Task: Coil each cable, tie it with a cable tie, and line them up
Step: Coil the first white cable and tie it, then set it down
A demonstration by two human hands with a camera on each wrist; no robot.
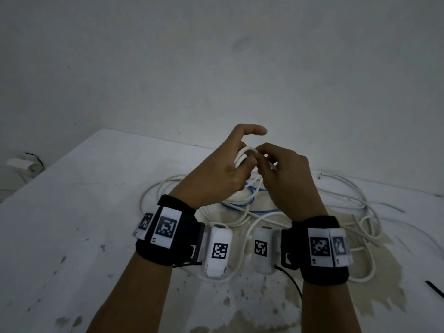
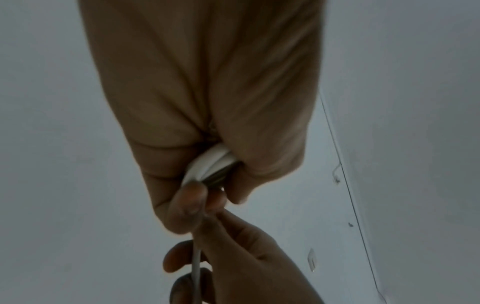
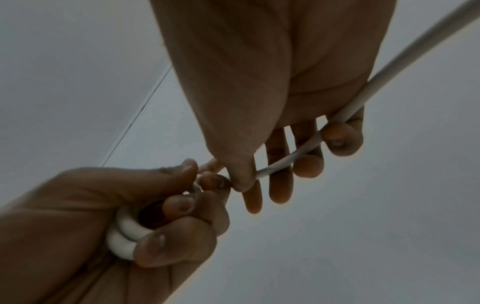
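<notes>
Left hand (image 1: pixel 217 175) first: it's curled round a small white coil (image 1: pixel 242 157), thumb and the lower fingers clamping the loops while the index finger sticks out straight above. From the right wrist view I count two fat white turns (image 3: pixel 124 236) bulging out between thumb and fingers, so the coil is barely begun, I'd say. Right hand (image 1: pixel 286 179) sits just beside it, nearly touching; thumb and forefinger pinch the white cable (image 3: pixel 306 148) close to the coil, and the strand runs back across the curled fingers (image 3: pixel 309 164) and away off the top corner. The left wrist view shows that same strand (image 2: pixel 196 259) dropping down through the right hand.

To do this wrap well, I'd let the cable slide through the right hand with light drag, lay each turn flat beside the last one, and have the left thumb re-clamp after every pass. I'd match the loop size too, or the tie will bite unevenly. The cable looks stiff and springy to me, so a loosened thumb could let the turns pop open.

Out from the hands: all this is held up above the white table (image 1: pixel 72 212), over a loose heap of white cables (image 1: pixel 348 212) with a thin blue cable (image 1: pixel 249 207) tangled in. A black strip (image 1: pixel 434 288) lies at the right edge, possibly a cable tie, I can't tell. Nothing's lined up yet.
</notes>
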